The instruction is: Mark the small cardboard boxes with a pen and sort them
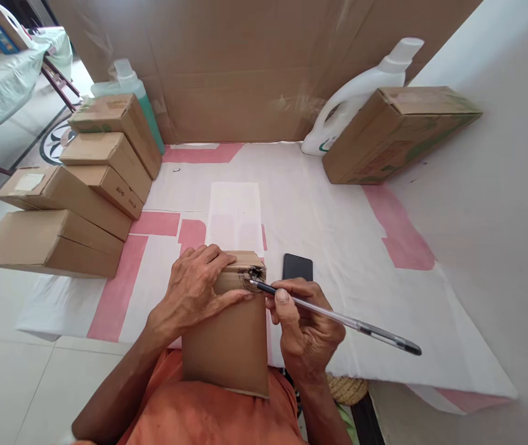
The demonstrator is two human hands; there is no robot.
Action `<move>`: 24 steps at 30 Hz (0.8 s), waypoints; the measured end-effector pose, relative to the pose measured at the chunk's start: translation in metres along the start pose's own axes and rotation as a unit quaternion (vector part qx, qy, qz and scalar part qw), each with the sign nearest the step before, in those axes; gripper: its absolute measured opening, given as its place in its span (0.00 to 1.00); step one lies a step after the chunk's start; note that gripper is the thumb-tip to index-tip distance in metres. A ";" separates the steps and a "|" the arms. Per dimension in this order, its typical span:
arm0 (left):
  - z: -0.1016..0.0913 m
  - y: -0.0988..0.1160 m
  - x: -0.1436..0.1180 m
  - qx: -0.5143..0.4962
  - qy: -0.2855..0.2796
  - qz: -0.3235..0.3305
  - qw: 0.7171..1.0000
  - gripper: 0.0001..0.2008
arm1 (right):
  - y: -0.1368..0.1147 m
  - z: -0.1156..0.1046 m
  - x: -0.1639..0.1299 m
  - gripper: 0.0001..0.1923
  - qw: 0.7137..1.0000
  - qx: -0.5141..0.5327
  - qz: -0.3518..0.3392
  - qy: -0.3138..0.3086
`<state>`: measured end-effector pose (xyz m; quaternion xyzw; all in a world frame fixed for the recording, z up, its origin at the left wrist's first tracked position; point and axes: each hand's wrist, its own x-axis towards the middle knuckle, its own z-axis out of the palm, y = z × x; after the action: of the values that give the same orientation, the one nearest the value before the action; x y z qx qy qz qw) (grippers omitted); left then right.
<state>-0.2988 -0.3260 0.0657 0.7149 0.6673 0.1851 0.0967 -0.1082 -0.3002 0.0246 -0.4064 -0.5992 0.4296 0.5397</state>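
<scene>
A brown cardboard box (226,346) stands against my body at the table's front edge. Black scribbled ink covers its far right corner. My left hand (201,281) grips the box near its top, thumb on the near face and fingers over the far side. In my right hand (307,327) is a clear ballpoint pen (351,322) with a black grip and black end. Its tip touches or nearly touches the inked corner. Just beyond my right hand lies a flat black rectangular object (297,266), partly hidden by the fingers.
Several cardboard boxes (92,191) line the left side, with a green liquid bottle (146,105) behind them. At the back right, a white jug (360,93) stands behind another box (393,136). A tall cardboard panel (236,74) closes the back. White paper (234,207) lies mid-table.
</scene>
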 end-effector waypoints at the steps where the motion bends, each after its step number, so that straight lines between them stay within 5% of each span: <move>1: 0.000 0.000 0.000 0.001 0.000 -0.001 1.000 0.22 | -0.001 -0.002 0.000 0.04 1.000 0.001 -0.003 0.000; 11: 0.001 0.000 0.001 0.020 0.005 -0.003 1.000 0.22 | -0.007 -0.021 0.000 0.07 0.999 -0.015 0.004 0.042; 16: 0.000 -0.001 -0.001 0.026 0.007 0.002 1.000 0.22 | 0.001 -0.028 0.044 0.11 0.993 -0.084 0.046 0.075; 18: -0.001 -0.001 -0.003 0.025 0.008 0.001 1.000 0.21 | 0.013 -0.024 0.068 0.11 0.978 -0.180 0.106 0.006; 21: -0.003 -0.003 -0.006 0.028 0.013 0.000 1.000 0.21 | 0.040 -0.007 0.088 0.06 0.899 -0.353 0.189 -0.177; 24: -0.004 -0.007 -0.008 0.035 0.021 0.000 0.999 0.21 | 0.063 0.017 0.086 0.12 0.861 -0.412 0.207 -0.215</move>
<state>-0.3073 -0.3332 0.0652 0.7138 0.6752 0.1767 0.0581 -0.1311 -0.2012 -0.0110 -0.6040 -0.7246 0.3222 0.0797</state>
